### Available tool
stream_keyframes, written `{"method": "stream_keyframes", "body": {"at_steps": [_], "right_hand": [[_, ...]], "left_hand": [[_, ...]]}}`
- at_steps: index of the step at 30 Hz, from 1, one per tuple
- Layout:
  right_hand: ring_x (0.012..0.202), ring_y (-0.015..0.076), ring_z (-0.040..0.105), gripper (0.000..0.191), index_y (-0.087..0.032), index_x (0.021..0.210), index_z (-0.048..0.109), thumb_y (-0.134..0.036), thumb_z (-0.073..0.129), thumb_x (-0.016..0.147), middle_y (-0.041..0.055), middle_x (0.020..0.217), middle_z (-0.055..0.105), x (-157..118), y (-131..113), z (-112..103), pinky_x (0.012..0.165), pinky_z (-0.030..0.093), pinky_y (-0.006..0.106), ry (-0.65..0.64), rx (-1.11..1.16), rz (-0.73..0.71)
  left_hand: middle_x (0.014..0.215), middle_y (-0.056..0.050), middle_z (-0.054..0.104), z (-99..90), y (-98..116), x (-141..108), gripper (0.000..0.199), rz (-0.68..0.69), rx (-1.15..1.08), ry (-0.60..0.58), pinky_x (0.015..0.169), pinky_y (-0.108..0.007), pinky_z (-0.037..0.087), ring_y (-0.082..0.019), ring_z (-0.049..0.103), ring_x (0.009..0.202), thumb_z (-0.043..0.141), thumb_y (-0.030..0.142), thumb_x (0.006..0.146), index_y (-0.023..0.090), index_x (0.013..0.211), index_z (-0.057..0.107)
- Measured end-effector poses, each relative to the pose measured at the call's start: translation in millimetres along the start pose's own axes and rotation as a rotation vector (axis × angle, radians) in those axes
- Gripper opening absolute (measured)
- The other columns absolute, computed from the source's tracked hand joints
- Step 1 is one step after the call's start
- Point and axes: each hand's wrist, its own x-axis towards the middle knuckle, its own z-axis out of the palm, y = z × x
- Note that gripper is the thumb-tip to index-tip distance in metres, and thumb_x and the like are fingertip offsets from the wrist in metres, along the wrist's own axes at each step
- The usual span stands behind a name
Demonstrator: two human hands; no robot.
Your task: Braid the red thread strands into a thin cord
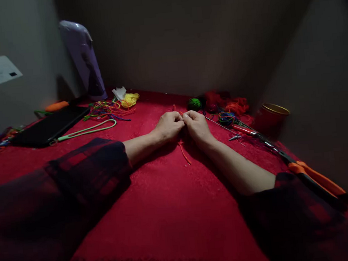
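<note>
Where our dark plaid sleeves (82, 172) rest nearest on the red cloth (169, 213), we find our left hand (169, 126) and right hand (196, 126) meeting knuckle to knuckle, fingertips of both pinching a thin red cord (184, 154) whose loose tail trails back toward us between the wrists. It looks light, limp and a little slippery, so we judge it best gripped close to the working spot. To the right lie orange-handled pliers (317, 180); farther off, a red cup (271, 117), a green yarn ball (195, 103) and yellow cord (130, 99).
</note>
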Motion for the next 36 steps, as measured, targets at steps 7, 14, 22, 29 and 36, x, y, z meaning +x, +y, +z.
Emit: {"method": "stream_keyframes", "body": {"at_steps": [7, 14, 22, 29, 36], "right_hand": [[0.055, 0.0117, 0.044, 0.021, -0.022, 0.063, 0.052, -0.038, 0.054, 0.077, -0.0030, 0.054, 0.048, -3, -2, 0, 0.050, 0.033, 0.023, -0.030, 0.102, 0.053], [0.041, 0.0075, 0.036, 0.015, -0.021, 0.068, 0.055, -0.035, 0.058, 0.072, -0.0069, 0.049, 0.045, -7, -14, -1, 0.041, 0.027, 0.023, -0.061, 0.279, 0.182], [0.040, 0.0072, 0.037, 0.019, -0.021, 0.076, 0.057, -0.039, 0.061, 0.075, -0.0065, 0.049, 0.048, -8, -11, -3, 0.039, 0.027, 0.022, -0.093, 0.366, 0.190], [0.043, 0.0070, 0.039, 0.033, -0.021, 0.071, 0.055, -0.049, 0.071, 0.066, -0.0062, 0.056, 0.050, -9, -12, -4, 0.039, 0.028, 0.023, -0.088, 0.418, 0.193], [0.041, 0.0068, 0.037, 0.027, -0.020, 0.074, 0.057, -0.045, 0.067, 0.067, -0.0070, 0.050, 0.049, -10, -13, -5, 0.040, 0.025, 0.022, -0.093, 0.448, 0.199]], "left_hand": [[0.053, 0.003, 0.052, -0.8, -1, 1, 0.016, -0.027, -0.002, -0.015, 0.053, -0.023, 0.033, -0.009, 0.047, 0.052, 0.052, 0.007, 0.072, 0.016, 0.060, 0.051], [0.049, 0.005, 0.051, -1.0, 1, 0, 0.015, -0.100, -0.189, 0.004, 0.050, -0.022, 0.033, -0.007, 0.045, 0.046, 0.055, 0.007, 0.073, 0.016, 0.061, 0.053], [0.046, 0.005, 0.052, -3.8, 9, -5, 0.018, -0.145, -0.329, 0.019, 0.048, -0.021, 0.032, -0.006, 0.044, 0.042, 0.052, 0.002, 0.071, 0.015, 0.059, 0.054], [0.048, 0.005, 0.052, -5.9, 14, -9, 0.017, -0.130, -0.312, 0.031, 0.047, -0.021, 0.033, -0.005, 0.045, 0.043, 0.053, 0.001, 0.072, 0.014, 0.061, 0.055], [0.047, 0.005, 0.051, -7.8, 16, -9, 0.016, -0.143, -0.342, 0.042, 0.046, -0.020, 0.034, -0.005, 0.044, 0.043, 0.051, -0.001, 0.066, 0.013, 0.059, 0.055]]}}
